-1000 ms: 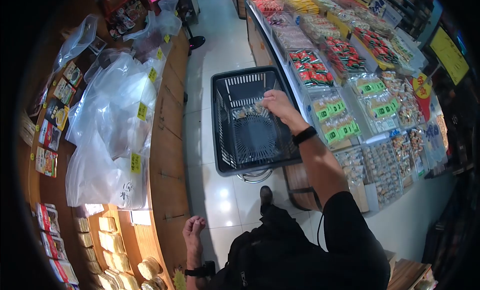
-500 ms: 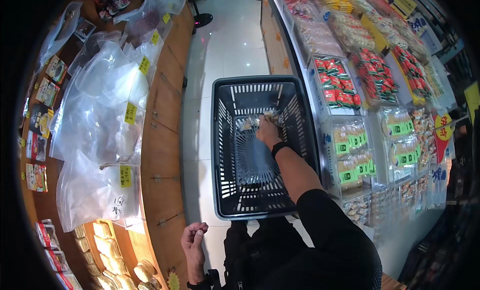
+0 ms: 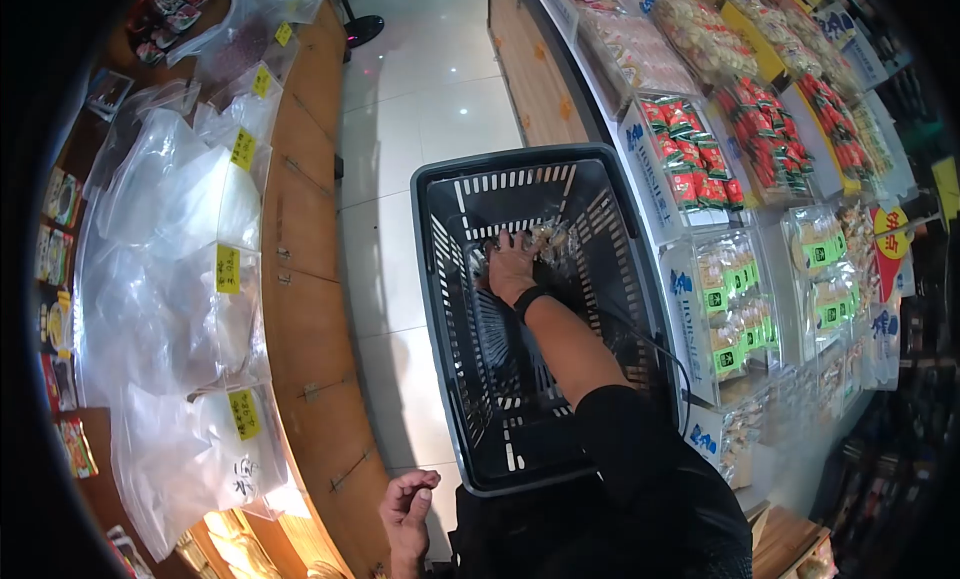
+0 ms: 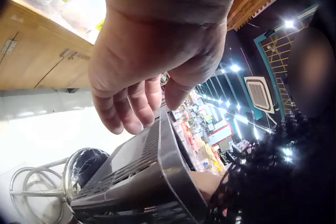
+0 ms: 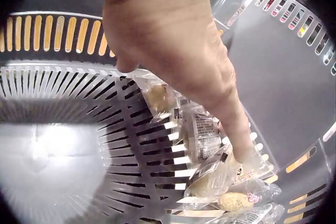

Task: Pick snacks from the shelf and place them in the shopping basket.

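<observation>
My right hand [image 3: 512, 269] reaches down inside a dark grey basket [image 3: 432, 309], fingers spread over small clear-wrapped snacks [image 3: 548, 241] at its far end. In the right wrist view the hand [image 5: 178, 50] touches the wrapped pieces [image 5: 236, 200], which lie on the slotted basket floor [image 5: 58, 150]. Whether it holds any cannot be told. My left hand [image 3: 408, 509] hangs outside the basket's near left corner, its fingers loosely bent and holding nothing. The left wrist view shows that hand [image 4: 152, 56] above and apart from the basket's outer wall [image 4: 142, 166].
A wooden cabinet [image 3: 310, 279] with plastic bags [image 3: 170, 329] on top runs along the left. Clear bins of packaged snacks [image 3: 690, 154] line the right. Tiled floor [image 3: 385, 249] shows between them. A metal-framed stool [image 4: 68, 176] stands beneath the basket.
The right hand has moved from the basket's right edge down inside it, then slightly left, with its fingers now spread. The basket appears nearer and larger. The left hand remains outside, loosely bent.
</observation>
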`<state>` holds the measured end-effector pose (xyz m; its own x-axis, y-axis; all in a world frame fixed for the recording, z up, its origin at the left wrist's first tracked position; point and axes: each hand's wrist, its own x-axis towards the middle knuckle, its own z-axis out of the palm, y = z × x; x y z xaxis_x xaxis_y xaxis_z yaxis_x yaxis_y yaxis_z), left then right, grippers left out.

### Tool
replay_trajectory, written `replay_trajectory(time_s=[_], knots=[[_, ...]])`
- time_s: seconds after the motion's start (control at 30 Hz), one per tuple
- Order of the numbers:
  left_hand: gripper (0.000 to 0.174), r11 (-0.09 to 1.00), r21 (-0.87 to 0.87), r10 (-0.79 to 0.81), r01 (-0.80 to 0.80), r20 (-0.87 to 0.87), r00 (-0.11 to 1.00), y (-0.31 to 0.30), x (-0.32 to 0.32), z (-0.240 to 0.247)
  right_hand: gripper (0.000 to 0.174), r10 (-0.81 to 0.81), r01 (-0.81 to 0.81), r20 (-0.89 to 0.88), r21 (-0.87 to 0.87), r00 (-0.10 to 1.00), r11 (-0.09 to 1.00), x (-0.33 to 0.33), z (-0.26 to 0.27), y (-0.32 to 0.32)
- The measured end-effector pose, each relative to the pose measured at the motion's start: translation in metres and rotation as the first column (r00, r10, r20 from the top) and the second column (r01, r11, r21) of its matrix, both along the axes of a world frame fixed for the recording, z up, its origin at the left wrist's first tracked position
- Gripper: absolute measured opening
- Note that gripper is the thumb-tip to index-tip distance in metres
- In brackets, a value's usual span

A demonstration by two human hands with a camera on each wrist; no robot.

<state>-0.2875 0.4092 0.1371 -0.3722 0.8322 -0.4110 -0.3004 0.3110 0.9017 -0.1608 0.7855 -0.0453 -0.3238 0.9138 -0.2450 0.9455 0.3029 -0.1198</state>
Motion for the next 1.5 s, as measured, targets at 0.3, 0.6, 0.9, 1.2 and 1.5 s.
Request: replay_trajectory(time_s=[0.3, 0.6, 0.9, 1.2, 1.5], knots=[[0.018, 0.998, -0.046, -0.034, 0.038, 0.083, 0.996, -0.003, -0.031, -0.014, 0.034, -0.065, 0.05, 0.168, 0.092, 0.984, 0.994, -0.009, -0.033, 0.003], [0.016, 0.997, -0.075, 0.028, -0.02, 0.11, 0.993, -0.013, -0.046, -0.023, 0.037, -0.069, 0.064, 0.231, 0.028, 0.971, 0.998, -0.008, -0.032, 0.011], [0.015, 0.992, -0.119, 0.058, -0.041, 0.144, 0.988, -0.019, -0.044, -0.033, 0.041, -0.041, 0.032, 0.087, 0.098, 0.995, 0.995, 0.013, -0.024, -0.002], [0.014, 0.99, -0.127, 0.073, -0.057, 0.129, 0.989, -0.028, -0.033, -0.035, 0.039, 0.182, -0.184, 0.039, 0.077, 0.983, 0.98, 0.037, -0.033, 0.0], [0.014, 0.994, -0.106, 0.039, -0.028, 0.099, 0.994, -0.035, -0.026, -0.029, 0.041, 0.022, -0.032, -0.062, -0.163, 0.998, 0.986, 0.042, -0.011, -0.017]])
